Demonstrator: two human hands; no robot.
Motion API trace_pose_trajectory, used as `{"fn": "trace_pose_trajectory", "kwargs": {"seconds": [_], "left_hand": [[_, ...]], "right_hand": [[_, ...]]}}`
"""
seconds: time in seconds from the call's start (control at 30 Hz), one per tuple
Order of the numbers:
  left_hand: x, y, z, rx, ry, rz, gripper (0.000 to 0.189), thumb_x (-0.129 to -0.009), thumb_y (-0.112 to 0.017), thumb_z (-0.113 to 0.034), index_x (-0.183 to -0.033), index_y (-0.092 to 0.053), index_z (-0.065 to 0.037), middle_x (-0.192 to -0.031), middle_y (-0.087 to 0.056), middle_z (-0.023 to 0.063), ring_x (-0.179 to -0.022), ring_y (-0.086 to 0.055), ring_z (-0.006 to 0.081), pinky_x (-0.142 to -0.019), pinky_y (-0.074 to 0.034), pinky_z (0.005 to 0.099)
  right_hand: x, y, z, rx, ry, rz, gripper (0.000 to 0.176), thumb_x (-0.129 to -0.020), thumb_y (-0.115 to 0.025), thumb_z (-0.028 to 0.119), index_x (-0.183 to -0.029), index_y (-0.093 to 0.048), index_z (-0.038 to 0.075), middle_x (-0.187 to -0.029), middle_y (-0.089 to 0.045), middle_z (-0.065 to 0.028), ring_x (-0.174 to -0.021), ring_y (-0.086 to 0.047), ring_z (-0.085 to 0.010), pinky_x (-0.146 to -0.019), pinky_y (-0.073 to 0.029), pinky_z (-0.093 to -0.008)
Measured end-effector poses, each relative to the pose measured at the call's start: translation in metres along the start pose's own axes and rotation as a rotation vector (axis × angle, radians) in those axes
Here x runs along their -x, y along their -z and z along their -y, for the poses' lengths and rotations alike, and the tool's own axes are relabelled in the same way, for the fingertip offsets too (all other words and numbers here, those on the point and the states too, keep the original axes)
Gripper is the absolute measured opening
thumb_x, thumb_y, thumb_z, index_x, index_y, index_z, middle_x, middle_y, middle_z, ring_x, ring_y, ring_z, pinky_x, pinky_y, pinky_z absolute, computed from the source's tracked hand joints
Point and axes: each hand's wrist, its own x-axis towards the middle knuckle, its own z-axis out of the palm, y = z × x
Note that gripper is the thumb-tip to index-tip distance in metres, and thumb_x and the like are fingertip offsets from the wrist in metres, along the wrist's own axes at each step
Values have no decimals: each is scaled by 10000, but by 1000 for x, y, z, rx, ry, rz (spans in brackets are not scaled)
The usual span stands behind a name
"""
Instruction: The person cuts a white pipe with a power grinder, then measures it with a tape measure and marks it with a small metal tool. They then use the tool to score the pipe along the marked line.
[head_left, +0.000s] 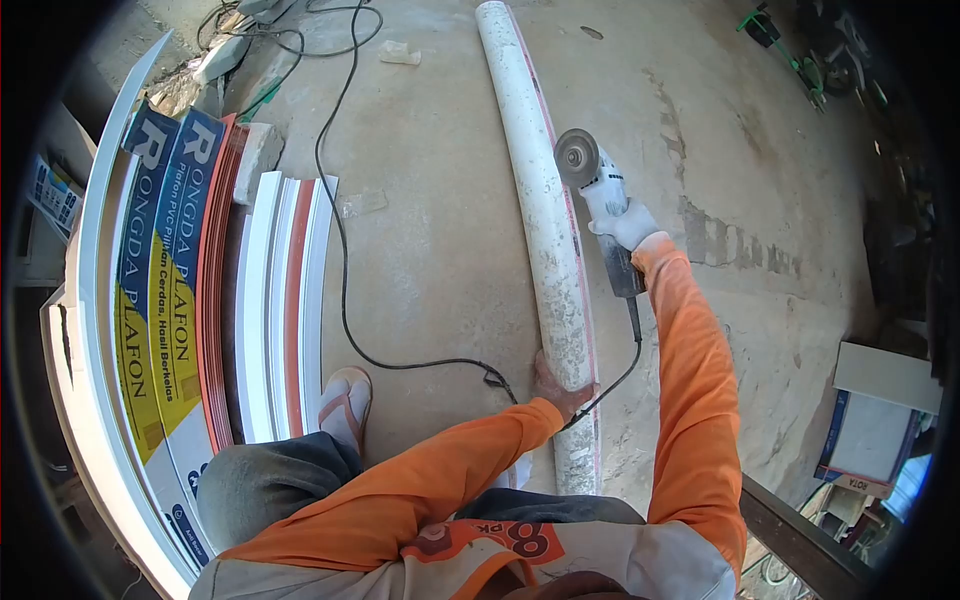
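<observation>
A long white pipe [540,190], speckled with dirt and marked by a red line, lies on the floor and runs away from me. My left hand [560,390], bare, is closed around its near part. In a white glove, my right hand [628,225] grips an angle grinder [617,260] just right of the pipe. The grinder's disc [577,157] points away from me, close to the pipe's right side in this view. Its black cord [620,372] loops down past my left wrist and continues left across the floor.
To my left stand long boxes [165,260] of ceiling panels and white strips [265,300] beside my sandalled foot [346,405]. Rubble [222,58] and coiled cable lie at the far left. A box [872,440] stands at right, near a dark beam [800,540].
</observation>
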Motion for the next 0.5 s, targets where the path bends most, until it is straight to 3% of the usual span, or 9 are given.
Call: {"fn": "trace_pose_trajectory", "kwargs": {"seconds": [0.3,0.37,0.5], "left_hand": [[-5,-2,-6,-45,76,-3,1163,-586,-790,-360,-1373,10,-52,-1352,-264,253,-1254,-306,370,-1055,-263,394],[-8,-2,2,-52,17,-20,1155,-591,-788,-356,-1373,8,-55,-1354,-267,249,-1256,-304,368,-1053,-264,394],[-4,1,-4,-41,18,-6,1152,-593,-788,-352,-1370,7,-50,-1352,-273,246,-1256,-307,365,-1052,-264,392]], "right_hand": [[-4,-2,-11,-7,1,-2,688,-529,-752,347,-1029,-570,-88,-950,-631,-215,-861,-624,-294,-747,-481,-352],[-2,-3,-11,3,-24,10,620,-573,-769,299,-1041,-574,-57,-929,-639,-160,-825,-619,-239,-740,-480,-334],[2,-5,-13,38,-29,-20,626,-576,-765,306,-1044,-572,-62,-929,-638,-161,-821,-616,-238,-740,-478,-331]]}}
